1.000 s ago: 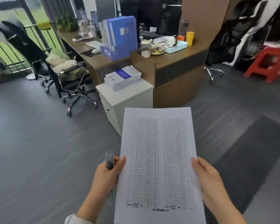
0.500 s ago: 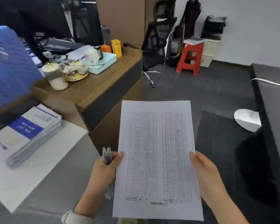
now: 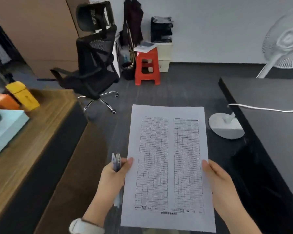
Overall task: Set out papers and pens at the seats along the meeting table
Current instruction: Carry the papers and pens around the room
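Holding the papers (image 3: 167,166) by both side edges, left hand (image 3: 113,178) pinching the left edge with the thumb on top while also clutching the pens (image 3: 116,162) in the same fist, right hand (image 3: 216,181) gripping the right edge. Papers sitting flat out front at about waist height, printed tables facing up. Been swinging the view rightward over the last second: blue file boxes and white cabinet with the booklet stack gone from sight, wooden desk (image 3: 41,132) now sliding off to the left, black table (image 3: 269,132) coming in on the right. Reading that as turning toward the meeting table, so still carrying, nothing laid down yet. Counting: two pen tips poking up above the fist, maybe more hidden, can't tell; only one sheet showing on top, can't tell how thick the stack is. Also one black mesh chair (image 3: 95,65), one red stool (image 3: 147,66), one white fan (image 3: 287,39) with its round base on the floor, one white cable lying across the table.
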Demonstrator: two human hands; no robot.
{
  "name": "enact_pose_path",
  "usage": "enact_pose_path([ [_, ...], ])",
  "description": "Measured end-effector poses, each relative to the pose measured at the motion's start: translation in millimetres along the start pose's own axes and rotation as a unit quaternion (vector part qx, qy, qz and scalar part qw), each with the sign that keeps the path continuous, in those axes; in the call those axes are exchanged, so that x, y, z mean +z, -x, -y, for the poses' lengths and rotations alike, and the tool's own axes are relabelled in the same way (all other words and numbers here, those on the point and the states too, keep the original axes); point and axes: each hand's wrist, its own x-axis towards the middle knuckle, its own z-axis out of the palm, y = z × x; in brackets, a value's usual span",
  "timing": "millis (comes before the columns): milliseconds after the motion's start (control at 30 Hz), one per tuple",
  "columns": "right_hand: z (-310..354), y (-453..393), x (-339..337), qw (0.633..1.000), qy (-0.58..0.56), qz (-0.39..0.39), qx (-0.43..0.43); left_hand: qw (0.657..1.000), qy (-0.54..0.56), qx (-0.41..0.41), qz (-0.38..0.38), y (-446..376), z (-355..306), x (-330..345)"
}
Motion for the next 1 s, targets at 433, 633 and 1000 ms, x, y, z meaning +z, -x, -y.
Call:
enact_pose_path([
  [433, 210.0, -381.2, 37.9, 0.998, -0.011, -0.059, -0.019, 0.998, -0.056, 0.015, 0.031, -387.0, -202.9, 172.0],
  [633, 277.3, -575.9, 51.3, 0.993, -0.01, -0.117, -0.013, 0.993, -0.075, 0.037, 0.083, -592.4, -273.2, 267.1],
  [1000, 436.2, -875.8, -13.6, 0.968, -0.066, -0.241, -0.015, 0.963, -0.138, 0.074, 0.219, -883.0, -442.9, 511.0],
])
